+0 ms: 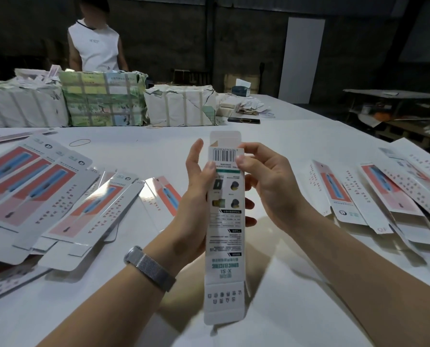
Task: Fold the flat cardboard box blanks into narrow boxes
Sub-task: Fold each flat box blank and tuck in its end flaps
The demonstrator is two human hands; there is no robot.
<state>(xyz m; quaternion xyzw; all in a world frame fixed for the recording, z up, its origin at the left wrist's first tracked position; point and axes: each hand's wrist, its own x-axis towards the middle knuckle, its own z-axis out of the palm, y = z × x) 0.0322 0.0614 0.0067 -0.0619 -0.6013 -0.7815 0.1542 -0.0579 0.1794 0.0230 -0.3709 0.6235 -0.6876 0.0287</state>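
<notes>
- Narrow box (224, 221) was held upright above the white bench (296, 136), between both hands, barcode panel facing the camera, print upside down.
- Left hand (196, 196) gripped the box's left edge; fingers (194, 152) curled round behind it, thumb pressed on the front just below the barcode.
- Right hand (266, 181) pinched the top right corner: thumb on the front beside the barcode, fingers wrapped behind the upper end.
- Top flap (225, 137) stood open and upright above the barcode; bottom flap (223, 308) also unfolded, hanging low, nearest the camera.
- Metal mesh watch band (150, 267) sat on the left wrist.
- Flat box blanks (34, 196) lay fanned and overlapping on the bench to the left, red and blue print up.
- Second spread of blanks (389, 199) lay to the right, also overlapping.
- Paper-wrapped, strapped bundles (104, 98) stood in a row along the far side of the bench.
- Rubber band (80, 142) lay loose on the bench ahead of the left pile.
- Dark phone (244, 120) lay flat near the rightmost bundle, beside a heap of paper scraps (251, 107).
- A person in a white sleeveless top (94, 46) stood behind the bundles.
</notes>
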